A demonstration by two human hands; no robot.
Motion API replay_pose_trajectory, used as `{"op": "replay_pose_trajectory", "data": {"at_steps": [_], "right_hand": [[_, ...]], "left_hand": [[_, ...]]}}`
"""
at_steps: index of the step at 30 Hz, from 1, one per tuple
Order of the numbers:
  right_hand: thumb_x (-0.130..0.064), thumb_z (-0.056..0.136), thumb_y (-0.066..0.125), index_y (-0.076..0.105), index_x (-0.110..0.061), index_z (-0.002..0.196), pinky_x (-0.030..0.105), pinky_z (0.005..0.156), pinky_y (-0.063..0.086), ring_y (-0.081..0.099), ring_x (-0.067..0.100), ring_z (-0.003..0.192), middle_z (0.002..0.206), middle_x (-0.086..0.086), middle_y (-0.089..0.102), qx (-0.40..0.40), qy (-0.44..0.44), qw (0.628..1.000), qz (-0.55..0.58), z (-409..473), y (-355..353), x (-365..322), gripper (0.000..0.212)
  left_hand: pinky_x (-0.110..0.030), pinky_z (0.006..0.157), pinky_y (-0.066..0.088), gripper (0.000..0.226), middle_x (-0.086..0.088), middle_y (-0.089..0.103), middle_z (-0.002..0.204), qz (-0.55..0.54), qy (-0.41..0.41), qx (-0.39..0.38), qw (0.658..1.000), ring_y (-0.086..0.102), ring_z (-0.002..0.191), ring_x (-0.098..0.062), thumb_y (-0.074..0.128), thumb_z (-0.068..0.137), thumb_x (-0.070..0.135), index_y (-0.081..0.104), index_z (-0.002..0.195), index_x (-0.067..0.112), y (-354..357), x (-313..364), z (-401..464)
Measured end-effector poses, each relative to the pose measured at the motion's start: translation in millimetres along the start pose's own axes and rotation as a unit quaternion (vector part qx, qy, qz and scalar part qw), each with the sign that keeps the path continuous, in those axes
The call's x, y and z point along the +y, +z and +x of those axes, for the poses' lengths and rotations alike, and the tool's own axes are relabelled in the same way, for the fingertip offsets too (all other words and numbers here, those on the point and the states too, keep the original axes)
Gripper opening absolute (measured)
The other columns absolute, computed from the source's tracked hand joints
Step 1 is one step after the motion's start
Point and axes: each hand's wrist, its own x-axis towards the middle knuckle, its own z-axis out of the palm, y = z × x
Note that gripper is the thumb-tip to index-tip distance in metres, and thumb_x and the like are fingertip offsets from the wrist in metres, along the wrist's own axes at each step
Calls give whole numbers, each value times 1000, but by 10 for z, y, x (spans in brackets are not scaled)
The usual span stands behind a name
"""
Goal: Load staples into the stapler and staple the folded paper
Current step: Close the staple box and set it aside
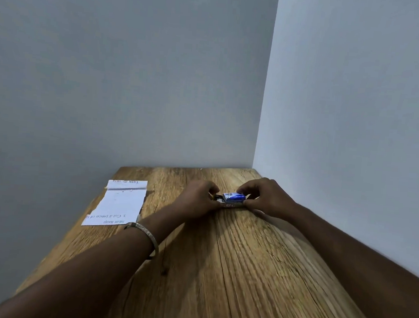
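Near the far right corner of the wooden bench (219, 272), my left hand (195, 200) and right hand (265, 198) pinched the small blue-topped metal stapler (233, 199) by its ends, fingers curled closed around it. It looked light, rigid and slick, best gripped along its sides. The folded white paper (121, 202) lay untouched near the bench's left edge.

The single head-worn camera looks forward and steeply down along a wooden table (244, 274) into a wall corner, both forearms reaching from the lower frame toward centre.
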Motion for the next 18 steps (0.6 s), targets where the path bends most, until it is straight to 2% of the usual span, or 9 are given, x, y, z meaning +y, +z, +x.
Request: {"op": "replay_pose_trajectory", "data": {"at_steps": [2,7,11,18], "right_hand": [[-9,79,78,76,-15,109,6,68,47,64,-4,81,105,-1,76,-1,1,1000,-2,116,28,66,30],[-14,79,79,76,-17,107,11,69,47,67,1,83,103,-2,76,5,8,1000,12,327,78,225,29],[-16,80,78,75,-20,110,16,79,52,68,3,90,105,-4,76,13,6,1000,23,388,109,318,30],[-18,80,79,74,-21,111,14,78,49,67,2,94,104,-5,75,22,10,999,32,393,151,350,32]], "left_hand": [[-30,82,58,48,-6,68,116,5,-2,3,1000,65,94,-13,75,80,31,63,122,10,39,-64,92],[-38,86,57,44,-6,68,115,5,-2,17,1000,64,97,-16,75,81,31,64,118,11,103,-168,266],[-37,87,57,45,-6,68,116,-1,0,24,1000,64,98,-16,75,81,31,65,119,11,139,-209,326],[-38,87,58,46,-7,68,116,-22,-5,28,999,65,96,-17,74,81,30,63,122,10,167,-206,302]]}}
